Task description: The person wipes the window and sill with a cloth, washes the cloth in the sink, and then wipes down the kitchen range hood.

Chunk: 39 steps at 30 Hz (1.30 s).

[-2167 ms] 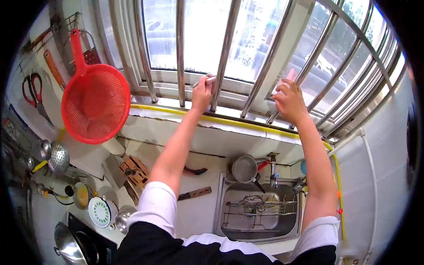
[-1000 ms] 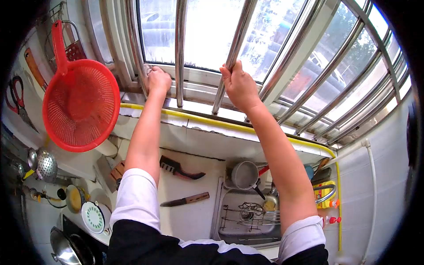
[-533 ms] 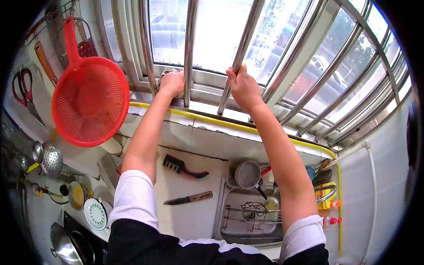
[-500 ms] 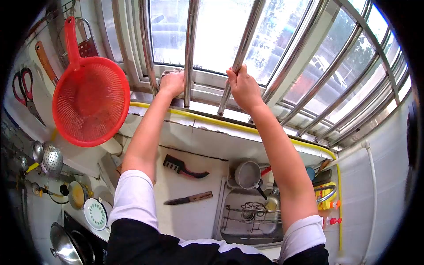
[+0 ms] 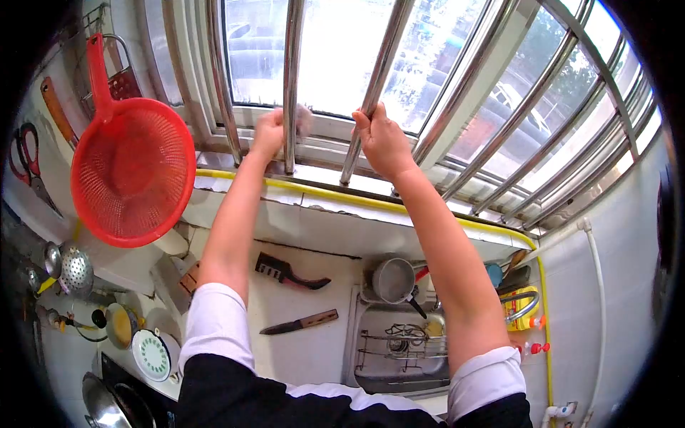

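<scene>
My left hand reaches in at the window frame, closed on a greyish cloth that is blurred and partly behind a metal bar. The cloth lies along the lower window frame. My right hand is wrapped round another upright metal bar, to the right of my left hand. Behind the bars is the bright window glass.
A red colander hangs at the left, beside scissors. On the counter below lie a knife and a black sharpener. A small pot stands by the sink. A yellow strip edges the sill.
Since the oldest frame, my right hand has moved left onto a bar. In the latest frames the cloth in my left hand has shifted right along the frame, past a bar.
</scene>
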Tool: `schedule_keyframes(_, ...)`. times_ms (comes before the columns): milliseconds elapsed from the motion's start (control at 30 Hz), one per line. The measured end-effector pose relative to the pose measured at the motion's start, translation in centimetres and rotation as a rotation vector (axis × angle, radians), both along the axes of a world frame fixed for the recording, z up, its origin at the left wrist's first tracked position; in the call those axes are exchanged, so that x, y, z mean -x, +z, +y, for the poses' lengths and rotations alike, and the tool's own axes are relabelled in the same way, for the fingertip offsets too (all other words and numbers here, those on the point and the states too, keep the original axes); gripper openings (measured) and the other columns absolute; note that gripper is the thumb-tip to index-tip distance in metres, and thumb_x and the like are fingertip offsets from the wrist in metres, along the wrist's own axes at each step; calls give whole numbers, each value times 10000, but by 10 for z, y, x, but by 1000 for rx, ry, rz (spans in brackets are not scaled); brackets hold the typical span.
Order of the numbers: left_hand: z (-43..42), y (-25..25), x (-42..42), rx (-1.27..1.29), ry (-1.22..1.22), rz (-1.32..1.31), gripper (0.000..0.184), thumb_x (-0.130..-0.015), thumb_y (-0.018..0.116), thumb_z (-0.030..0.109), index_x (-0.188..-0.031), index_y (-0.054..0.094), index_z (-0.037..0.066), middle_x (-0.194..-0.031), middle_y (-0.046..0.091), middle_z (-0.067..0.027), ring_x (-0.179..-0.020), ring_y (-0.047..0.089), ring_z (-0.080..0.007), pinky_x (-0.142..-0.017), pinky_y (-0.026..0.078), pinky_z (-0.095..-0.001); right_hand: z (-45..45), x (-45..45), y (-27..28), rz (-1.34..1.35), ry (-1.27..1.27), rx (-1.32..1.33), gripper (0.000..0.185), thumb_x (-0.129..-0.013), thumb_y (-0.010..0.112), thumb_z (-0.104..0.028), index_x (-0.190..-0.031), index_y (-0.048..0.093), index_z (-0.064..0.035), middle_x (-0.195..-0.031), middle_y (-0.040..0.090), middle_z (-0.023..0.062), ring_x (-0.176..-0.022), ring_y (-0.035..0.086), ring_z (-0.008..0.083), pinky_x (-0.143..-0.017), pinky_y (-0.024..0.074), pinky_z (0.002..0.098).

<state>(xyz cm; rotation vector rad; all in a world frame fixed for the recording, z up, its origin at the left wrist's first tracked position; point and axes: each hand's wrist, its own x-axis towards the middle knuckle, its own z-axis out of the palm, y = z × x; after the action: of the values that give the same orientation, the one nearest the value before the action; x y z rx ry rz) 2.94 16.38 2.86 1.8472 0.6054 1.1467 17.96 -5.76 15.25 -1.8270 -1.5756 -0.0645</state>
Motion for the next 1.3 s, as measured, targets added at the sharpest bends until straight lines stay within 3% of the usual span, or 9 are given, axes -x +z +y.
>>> schedule_keyframes(33,0,0,4,141,19,-317,207,-793,688,204,-896,678,25,-808,687,-102,-707,642,-191,-663,500,-313,-2,1,1,8,-2,7,373,-974,401,-394,-1019,421,-24,-784,650,209,-763,625,418,-672,477,498)
schedule_keyframes(233,-36,36,-1,-135,345,275,289,-767,708,277,-969,687,71,-875,698,-93,-765,661,-186,-679,502,-318,2,2,-4,27,8,1,370,-971,403,-394,-1022,422,-28,-784,650,213,-763,626,422,-680,482,499)
schedule_keyframes(400,-38,45,-10,185,-309,344,264,-816,695,267,-907,681,20,-853,656,7,-804,561,-79,-752,443,-262,3,0,-3,-2,-58,39,370,-961,418,-404,-1039,427,-42,-823,654,223,-784,630,418,-683,486,500)
schedule_keyframes(567,-46,26,-6,436,-467,-488,261,-887,566,209,-1060,590,15,-826,631,-33,-721,594,-133,-604,450,-238,-12,3,9,50,-40,89,388,-946,480,-385,-1062,489,-15,-906,659,180,-889,617,383,-754,473,457)
schedule_keyframes(667,-75,31,12,573,-56,-517,296,-887,477,245,-1076,563,34,-880,624,-57,-733,616,-172,-648,506,-293,-47,-1,4,-28,-16,-291,288,-852,628,-189,-1088,518,-64,-898,657,91,-814,648,247,-692,497,366)
schedule_keyframes(767,-81,-5,22,262,181,-577,342,-896,429,268,-1088,559,16,-997,586,-74,-933,562,-172,-848,437,-311,-68,-17,4,4,-139,-653,470,-717,742,-160,-1107,503,-52,-1033,559,98,-867,567,248,-756,480,353)
schedule_keyframes(900,-133,-15,31,-363,576,-359,212,-878,414,167,-923,520,-11,-896,506,-98,-835,481,-214,-812,401,-351,-60,-63,7,-95,-409,-749,851,-606,808,-337,-1238,372,31,-1178,425,205,-1112,402,351,-964,351,441)
schedule_keyframes(1100,-161,3,11,-484,498,-264,133,-781,449,142,-722,424,25,-731,407,-137,-719,410,-312,-720,369,-407,-46,-81,19,87,-554,-450,1051,-524,853,-400,-1229,276,123,-1224,330,271,-1165,340,386,-1027,310,444)
schedule_keyframes(1300,-153,-39,13,-665,586,-3,276,-827,458,280,-822,528,14,-861,518,-197,-893,500,-404,-834,397,-475,-43,-74,14,308,-642,-283,1107,-492,871,-448,-1221,267,125,-1209,320,284,-1170,325,380,-1039,299,442)
